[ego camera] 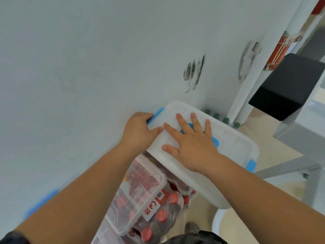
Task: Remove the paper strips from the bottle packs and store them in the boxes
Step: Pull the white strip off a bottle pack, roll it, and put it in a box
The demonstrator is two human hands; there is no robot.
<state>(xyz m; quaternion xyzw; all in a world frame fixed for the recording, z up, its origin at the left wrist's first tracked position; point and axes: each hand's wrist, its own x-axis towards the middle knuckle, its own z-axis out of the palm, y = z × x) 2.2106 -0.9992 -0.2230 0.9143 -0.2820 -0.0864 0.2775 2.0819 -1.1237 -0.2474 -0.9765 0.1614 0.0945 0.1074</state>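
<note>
A translucent white box lid (pixel 233 147) with blue clips lies tilted in front of me against the wall. My left hand (pixel 139 131) grips its far left edge beside a blue clip (pixel 155 115), fingers curled round the rim. My right hand (pixel 191 143) presses flat on top of the lid, fingers spread, partly covering a blue handle (pixel 213 140). Below the lid a clear box (pixel 140 199) stands on the floor. Beside that box lies a shrink-wrapped pack of red-capped bottles (pixel 168 208) with a white and red paper strip (pixel 154 205) across it.
A pale wall (pixel 70 67) with scuff marks fills the left and top. Green-capped bottles (pixel 225 120) stand in the corner by a white post. A black panel (pixel 286 85) and grey furniture legs are at the right. My shoe (pixel 192 228) shows below.
</note>
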